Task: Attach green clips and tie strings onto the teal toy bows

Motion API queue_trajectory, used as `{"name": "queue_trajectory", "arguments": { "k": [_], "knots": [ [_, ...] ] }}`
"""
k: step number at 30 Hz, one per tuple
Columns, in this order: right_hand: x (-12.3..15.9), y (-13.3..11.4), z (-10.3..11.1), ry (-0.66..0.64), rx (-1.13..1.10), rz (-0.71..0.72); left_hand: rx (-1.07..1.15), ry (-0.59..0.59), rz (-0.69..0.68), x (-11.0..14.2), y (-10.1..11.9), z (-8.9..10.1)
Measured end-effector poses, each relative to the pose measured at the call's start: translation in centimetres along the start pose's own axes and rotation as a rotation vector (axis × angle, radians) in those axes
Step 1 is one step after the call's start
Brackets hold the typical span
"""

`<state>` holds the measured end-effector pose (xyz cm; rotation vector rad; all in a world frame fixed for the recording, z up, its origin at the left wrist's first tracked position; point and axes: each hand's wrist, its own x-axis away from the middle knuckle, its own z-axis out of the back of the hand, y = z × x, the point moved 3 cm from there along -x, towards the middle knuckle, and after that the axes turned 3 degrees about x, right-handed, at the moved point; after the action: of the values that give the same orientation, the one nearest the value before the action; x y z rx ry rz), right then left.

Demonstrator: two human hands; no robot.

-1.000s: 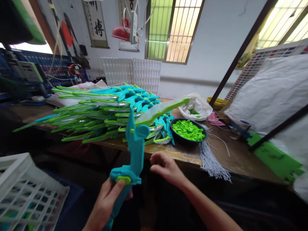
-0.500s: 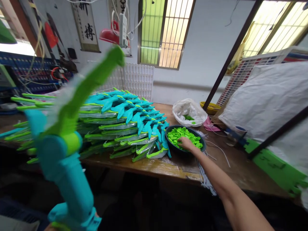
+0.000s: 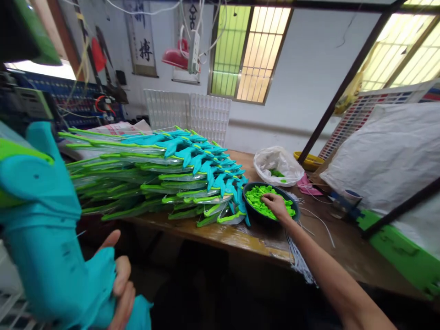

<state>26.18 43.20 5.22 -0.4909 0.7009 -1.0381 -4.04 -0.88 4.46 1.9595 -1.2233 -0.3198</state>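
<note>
My left hand (image 3: 120, 286) is wrapped round the handle of a teal and green toy bow (image 3: 44, 238), held up close at the lower left so it fills that corner. My right hand (image 3: 277, 206) reaches across the table into a dark bowl (image 3: 252, 211) filled with small bright green plastic pieces (image 3: 259, 199). Its fingers are curled down among the pieces; whether they hold one is hidden. Left of the bowl lies a big stack of teal and green toy bows (image 3: 165, 174) wrapped in clear film.
A wooden table (image 3: 240, 236) carries a bundle of white strings (image 3: 299, 259) hanging over its front edge, a white plastic bag (image 3: 278, 162), a yellow dish (image 3: 309, 160) and a large white sack (image 3: 388, 156). White grid trays (image 3: 189, 110) lean on the back wall.
My left hand brought the toy bow up and close to the camera at the left. My right hand went from near my body out to the bowl of green pieces and stays there.
</note>
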Motion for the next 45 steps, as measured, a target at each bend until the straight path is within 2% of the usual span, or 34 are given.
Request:
{"name": "queue_trajectory", "arguments": {
  "k": [4, 5, 8, 12, 16, 19, 24, 26, 32, 37, 40, 42, 45],
  "knots": [
    [5.6, -6.9, -1.8, -0.142, -0.311, 0.147, 0.141, -0.276, -0.375, 0.6, 0.5, -2.8],
    [7.4, -8.8, -2.4, -0.190, -0.380, 0.184, 0.162, -0.327, -0.406, 0.8, 0.1, -3.5],
    [13.5, -14.3, -4.6, -0.328, -0.523, 0.256, 0.234, -0.456, -0.374, 1.1, -2.0, -5.3],
    [21.0, -21.0, -6.6, -0.429, -0.713, 0.397, 0.241, -0.456, -0.261, 1.7, -4.8, -6.2],
    [25.6, -24.7, -7.7, -0.611, -0.862, 0.431, 0.220, -0.270, -0.242, 3.2, -6.0, -5.3],
    [26.9, -25.5, -7.6, -0.676, -0.771, 0.551, 0.260, -0.154, -0.187, 4.0, -6.3, -4.2],
    [27.2, -25.4, -6.6, -0.545, -0.495, 0.860, 0.329, -0.104, -0.143, 4.1, -6.9, -3.5],
    [27.2, -25.4, -6.1, -0.506, -0.427, 0.913, 0.351, -0.124, -0.089, 4.0, -7.4, -3.7],
    [27.4, -24.8, -5.6, -0.589, -0.434, 0.829, 0.438, -0.229, 0.031, 3.6, -8.8, -3.8],
    [28.0, -24.4, -6.1, -0.649, -0.443, 0.899, 0.491, -0.173, 0.074, 3.1, -9.4, -3.1],
    [27.9, -24.6, -6.5, -0.599, -0.435, 0.928, 0.524, -0.182, 0.090, 2.9, -9.4, -3.2],
    [27.7, -24.7, -6.8, -0.568, -0.435, 0.922, 0.541, -0.182, 0.093, 3.0, -9.5, -3.2],
    [27.5, -24.8, -7.2, -0.609, -0.486, 0.881, 0.543, -0.162, 0.086, 3.0, -9.6, -3.2]
  ]
}}
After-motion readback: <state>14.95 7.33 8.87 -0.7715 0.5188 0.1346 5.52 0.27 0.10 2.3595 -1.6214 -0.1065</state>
